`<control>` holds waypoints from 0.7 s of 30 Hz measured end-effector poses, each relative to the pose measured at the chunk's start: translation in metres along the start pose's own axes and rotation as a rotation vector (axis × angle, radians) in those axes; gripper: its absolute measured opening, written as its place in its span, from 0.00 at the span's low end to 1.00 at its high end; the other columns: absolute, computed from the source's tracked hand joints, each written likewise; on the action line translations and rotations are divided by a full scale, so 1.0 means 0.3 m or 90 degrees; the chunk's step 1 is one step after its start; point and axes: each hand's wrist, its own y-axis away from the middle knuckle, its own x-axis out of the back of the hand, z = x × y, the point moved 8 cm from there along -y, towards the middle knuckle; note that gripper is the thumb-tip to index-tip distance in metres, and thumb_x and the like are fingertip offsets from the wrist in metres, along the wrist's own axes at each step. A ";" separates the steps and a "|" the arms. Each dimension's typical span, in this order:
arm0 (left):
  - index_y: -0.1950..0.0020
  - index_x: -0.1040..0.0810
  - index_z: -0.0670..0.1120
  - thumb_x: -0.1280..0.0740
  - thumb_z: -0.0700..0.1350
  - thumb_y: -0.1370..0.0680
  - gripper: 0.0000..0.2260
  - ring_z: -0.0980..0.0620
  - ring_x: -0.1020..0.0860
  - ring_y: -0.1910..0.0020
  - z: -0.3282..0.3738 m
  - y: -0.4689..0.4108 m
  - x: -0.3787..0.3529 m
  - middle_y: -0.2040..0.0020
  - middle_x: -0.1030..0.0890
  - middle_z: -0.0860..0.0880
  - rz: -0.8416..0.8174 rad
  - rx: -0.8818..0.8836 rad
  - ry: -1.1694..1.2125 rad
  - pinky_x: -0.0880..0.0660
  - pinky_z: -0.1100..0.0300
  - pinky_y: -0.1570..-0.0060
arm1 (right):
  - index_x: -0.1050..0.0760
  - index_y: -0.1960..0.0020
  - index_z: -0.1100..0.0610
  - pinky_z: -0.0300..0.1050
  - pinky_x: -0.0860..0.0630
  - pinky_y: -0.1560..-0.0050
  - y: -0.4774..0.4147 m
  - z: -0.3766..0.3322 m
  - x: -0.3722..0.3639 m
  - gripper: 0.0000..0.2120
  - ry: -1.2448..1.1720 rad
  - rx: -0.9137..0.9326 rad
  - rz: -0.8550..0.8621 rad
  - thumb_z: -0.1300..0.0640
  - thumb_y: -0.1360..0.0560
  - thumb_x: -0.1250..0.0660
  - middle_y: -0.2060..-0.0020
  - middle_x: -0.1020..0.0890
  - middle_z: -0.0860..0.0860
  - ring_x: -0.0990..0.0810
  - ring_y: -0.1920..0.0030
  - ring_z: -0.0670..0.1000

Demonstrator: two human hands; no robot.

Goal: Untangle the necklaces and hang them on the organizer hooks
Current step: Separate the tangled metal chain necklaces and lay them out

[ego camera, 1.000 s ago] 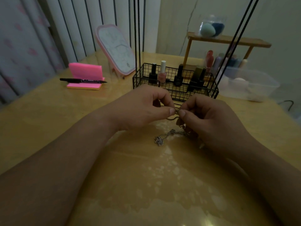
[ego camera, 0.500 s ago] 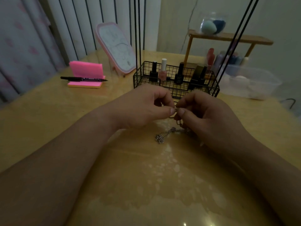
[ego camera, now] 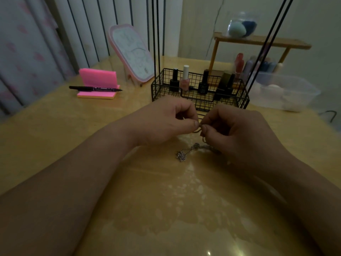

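A tangle of thin silver necklaces [ego camera: 186,152] lies on the yellow table, with one strand rising to my fingertips. My left hand [ego camera: 166,121] and my right hand [ego camera: 238,130] meet just above the table, each pinching the chain between thumb and forefinger at the same spot. The rest of the chain runs under my right hand and is hidden there. The black wire organizer [ego camera: 238,100] stands right behind my hands, its tall thin rods rising out of view; its hooks are not visible.
Nail polish bottles [ego camera: 185,78] stand inside the organizer's basket. A pink note holder [ego camera: 98,80] with a black pen and a tilted pink mirror [ego camera: 132,52] are at the back left. A clear plastic box [ego camera: 284,91] and a wooden shelf [ego camera: 262,42] are at the back right.
Both hands stay pinched on the chain at almost the same place. My right hand has shifted slightly up and towards the left hand, and the loose chain on the table moved a little.
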 end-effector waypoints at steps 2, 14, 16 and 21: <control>0.53 0.18 0.50 0.29 0.44 0.19 0.03 0.63 0.26 0.65 0.002 0.000 -0.001 0.65 0.21 0.60 -0.001 -0.001 0.003 0.30 0.70 0.63 | 0.21 0.52 0.44 0.49 0.18 0.65 0.000 -0.002 0.000 0.02 -0.018 0.001 0.002 0.48 0.25 0.31 0.63 0.16 0.42 0.17 0.63 0.44; 0.55 0.19 0.46 0.30 0.41 0.19 0.05 0.56 0.23 0.64 0.002 0.007 0.011 0.64 0.21 0.53 0.013 0.012 0.063 0.24 0.62 0.63 | 0.21 0.49 0.43 0.39 0.19 0.61 0.002 0.000 0.002 0.04 0.005 0.000 0.014 0.49 0.23 0.31 0.60 0.17 0.40 0.17 0.58 0.41; 0.55 0.19 0.46 0.30 0.41 0.19 0.05 0.56 0.24 0.64 0.003 0.007 0.013 0.65 0.21 0.53 0.013 0.011 0.064 0.24 0.62 0.63 | 0.20 0.47 0.42 0.40 0.19 0.62 0.001 -0.008 0.002 0.06 0.030 0.015 0.006 0.48 0.23 0.32 0.60 0.17 0.39 0.18 0.58 0.41; 0.54 0.18 0.46 0.30 0.41 0.19 0.04 0.56 0.23 0.64 0.010 0.009 0.008 0.63 0.20 0.53 0.010 0.008 0.049 0.24 0.62 0.62 | 0.20 0.50 0.44 0.47 0.17 0.61 -0.003 -0.020 0.010 0.03 0.062 0.037 0.006 0.49 0.23 0.30 0.61 0.17 0.40 0.17 0.61 0.40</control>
